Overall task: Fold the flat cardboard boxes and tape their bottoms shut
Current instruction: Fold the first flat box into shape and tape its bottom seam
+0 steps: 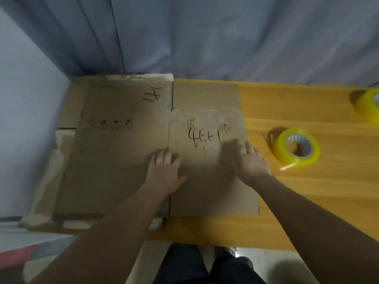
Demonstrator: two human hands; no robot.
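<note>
Fingers of the left hand (pixel 166 173) lie straight and spread, pressing flat on the small flat box (pixel 207 193) near its left edge and gripping nothing. The right hand (pixel 249 160) is blurred, its fingers seemingly stretched out on the same box by its right edge. That box lies on the wooden table (pixel 317 197), its left edge against a bigger flat box (pixel 114 160); right of it sits a yellow tape roll (pixel 295 147), with a second roll (pixel 369 105) farther right and back.
</note>
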